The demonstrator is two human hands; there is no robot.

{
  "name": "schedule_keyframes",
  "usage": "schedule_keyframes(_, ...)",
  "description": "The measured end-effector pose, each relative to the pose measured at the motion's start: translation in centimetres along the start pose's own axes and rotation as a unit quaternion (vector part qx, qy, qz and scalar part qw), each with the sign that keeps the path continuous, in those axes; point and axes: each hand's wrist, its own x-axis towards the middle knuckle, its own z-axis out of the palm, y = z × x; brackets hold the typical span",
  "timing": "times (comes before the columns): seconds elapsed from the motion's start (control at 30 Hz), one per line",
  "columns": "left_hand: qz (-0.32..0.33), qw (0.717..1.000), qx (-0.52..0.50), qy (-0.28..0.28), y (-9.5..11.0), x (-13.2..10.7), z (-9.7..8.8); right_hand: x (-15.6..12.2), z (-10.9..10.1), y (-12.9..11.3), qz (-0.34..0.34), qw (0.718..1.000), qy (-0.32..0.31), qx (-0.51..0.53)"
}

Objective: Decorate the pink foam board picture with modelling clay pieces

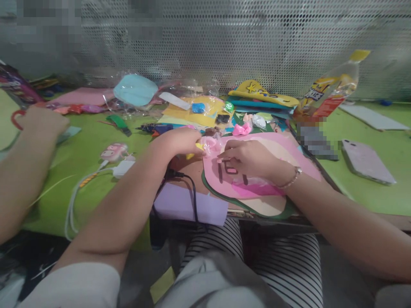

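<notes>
My left hand (176, 143) is closed, its fingertips pinching a crumpled pink plastic wrapper (210, 145) with something yellow in it. My right hand (248, 158) rests fingers-bent on a pink foam sheet (289, 149), its fingertips close to the same wrapper; a bracelet shows on that wrist. Dark strips (231, 170) are stuck on the pink sheet just below my right fingers. The pink sheet lies over tan and dark green foam layers (266, 205).
Another person's arm and hand (38, 124) reach in at the left, near red scissor handles (16, 117). A phone (366, 161) lies at right, a plastic bottle (334, 90) leans behind it. Foam sheets, clay lumps, a lilac pad (189, 205) and cables crowd the green table (90, 141).
</notes>
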Motion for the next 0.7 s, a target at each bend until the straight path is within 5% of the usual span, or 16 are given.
schedule_keyframes(0.7,-0.001,1.0,-0.004,0.012,-0.32,0.22,0.36,-0.19,-0.2,-0.05,0.001,1.0,0.003,-0.014)
